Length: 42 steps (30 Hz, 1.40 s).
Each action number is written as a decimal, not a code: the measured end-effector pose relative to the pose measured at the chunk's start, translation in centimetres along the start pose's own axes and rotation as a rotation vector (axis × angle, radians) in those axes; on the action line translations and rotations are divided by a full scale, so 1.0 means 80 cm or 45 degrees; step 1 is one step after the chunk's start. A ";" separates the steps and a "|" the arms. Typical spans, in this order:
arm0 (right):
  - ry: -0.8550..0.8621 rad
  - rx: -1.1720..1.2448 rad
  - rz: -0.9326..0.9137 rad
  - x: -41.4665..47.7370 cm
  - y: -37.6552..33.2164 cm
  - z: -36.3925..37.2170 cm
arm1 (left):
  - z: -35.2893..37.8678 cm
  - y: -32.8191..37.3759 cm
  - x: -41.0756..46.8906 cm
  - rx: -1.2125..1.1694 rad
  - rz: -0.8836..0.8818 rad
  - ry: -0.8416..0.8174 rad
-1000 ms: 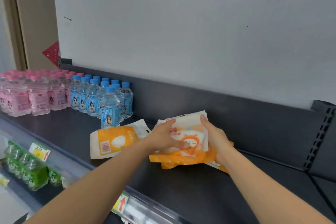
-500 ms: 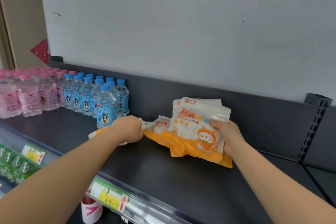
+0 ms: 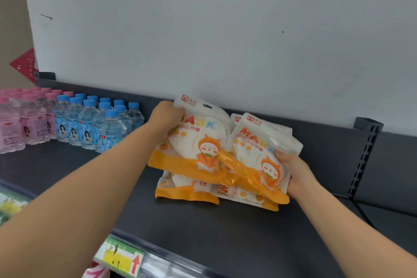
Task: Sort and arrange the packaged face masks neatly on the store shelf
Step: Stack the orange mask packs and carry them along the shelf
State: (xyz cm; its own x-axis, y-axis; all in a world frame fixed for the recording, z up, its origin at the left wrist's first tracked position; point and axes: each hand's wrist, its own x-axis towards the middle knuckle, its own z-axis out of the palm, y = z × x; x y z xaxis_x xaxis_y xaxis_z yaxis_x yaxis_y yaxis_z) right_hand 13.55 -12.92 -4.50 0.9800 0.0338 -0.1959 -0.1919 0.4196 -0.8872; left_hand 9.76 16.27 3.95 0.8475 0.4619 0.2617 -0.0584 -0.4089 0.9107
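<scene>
Several white-and-orange face mask packs printed "MASK" with a cartoon figure sit on the dark shelf (image 3: 225, 244). My left hand (image 3: 165, 117) grips the top left corner of one upright pack (image 3: 203, 137). My right hand (image 3: 295, 174) holds the right edge of a second upright pack (image 3: 257, 153) beside it, with more packs bunched behind. Two further packs (image 3: 187, 189) lie flat under them on the shelf, partly hidden.
Blue-capped water bottles (image 3: 97, 124) and pink-capped bottles (image 3: 22, 119) stand in rows on the shelf's left. The shelf's back panel (image 3: 327, 142) and a slotted upright (image 3: 363, 158) are to the right. A yellow price tag (image 3: 119, 257) hangs on the front edge.
My left hand picked up the pack that lay flat at the left and raised it upright next to the packs in my right hand. The view shifted closer.
</scene>
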 end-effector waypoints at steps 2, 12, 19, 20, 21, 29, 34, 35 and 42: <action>0.025 -0.015 0.021 0.000 -0.005 -0.009 | 0.019 -0.036 0.005 0.025 -0.237 -0.112; 0.011 -0.232 0.099 0.000 -0.019 -0.034 | 0.061 -0.123 0.025 0.345 -0.496 -0.231; -0.135 -0.766 0.023 0.009 -0.025 -0.010 | 0.014 -0.089 0.049 -0.188 -0.241 0.149; -0.132 -0.903 0.009 0.013 -0.023 -0.004 | 0.008 -0.082 0.049 -0.238 -0.206 0.166; -0.141 -1.028 0.012 0.017 -0.021 0.001 | 0.003 -0.076 0.049 -0.278 -0.181 0.181; -0.405 -1.716 0.024 0.026 -0.005 0.028 | -0.026 -0.081 0.033 -0.457 -0.173 0.223; -0.516 -1.789 0.012 0.020 -0.005 0.033 | -0.026 -0.086 0.025 -0.456 -0.197 0.240; -0.533 -1.798 0.015 0.019 -0.004 0.033 | -0.025 -0.085 0.024 -0.446 -0.189 0.239; -0.456 -1.512 -0.290 0.009 -0.017 0.020 | -0.021 -0.072 0.019 -0.431 -0.088 0.337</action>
State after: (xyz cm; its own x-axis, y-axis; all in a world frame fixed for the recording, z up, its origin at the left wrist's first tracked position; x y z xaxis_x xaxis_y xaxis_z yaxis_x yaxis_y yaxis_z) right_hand 14.58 -11.99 -2.75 0.9206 0.3893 -0.0306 0.2364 -0.6180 -0.7498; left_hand 10.54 20.65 -0.40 0.6934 0.6832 0.2289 -0.2134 -0.1087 0.9709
